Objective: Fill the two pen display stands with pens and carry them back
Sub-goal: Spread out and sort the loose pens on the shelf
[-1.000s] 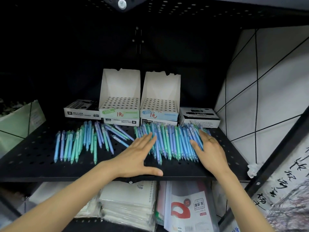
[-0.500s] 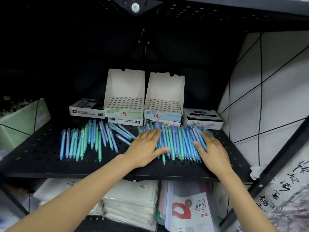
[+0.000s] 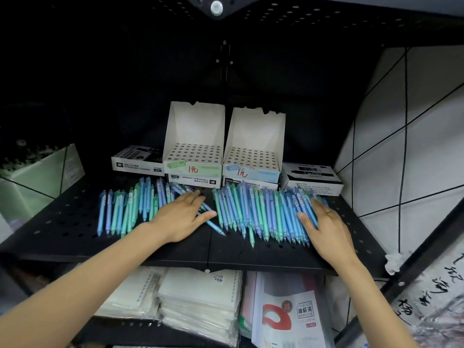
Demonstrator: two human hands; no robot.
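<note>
— On the black perforated shelf (image 3: 62,222)?
— Two heaps of pens, blue and green mixed, slim barrels lying side by side with tips toward the front edge. Left heap (image 3: 125,212) loosely fanned; right heap (image 3: 256,212) denser, a few tips sticking out past the rest.
— And the stands?
— Behind the pens, side by side and touching. Left display stand (image 3: 193,156) with a green front label, right display stand (image 3: 252,160) with a blue one, both marked "1元" in red. White card, tall back flaps up, tops pierced with rows of round holes, no pen in any hole. Raised on flat marker boxes (image 3: 193,182).
— Hands?
— Left hand (image 3: 183,217) flat, fingers straight, laid on a few slanted pens between the heaps; gripping nothing. Right hand (image 3: 324,222) flat too, fingers straight against the right edge of the right heap, thumb on the barrels, ring visible; nothing pinched.
— Beside the stands?
— More marker boxes left (image 3: 136,160) and right (image 3: 311,178).
</note>
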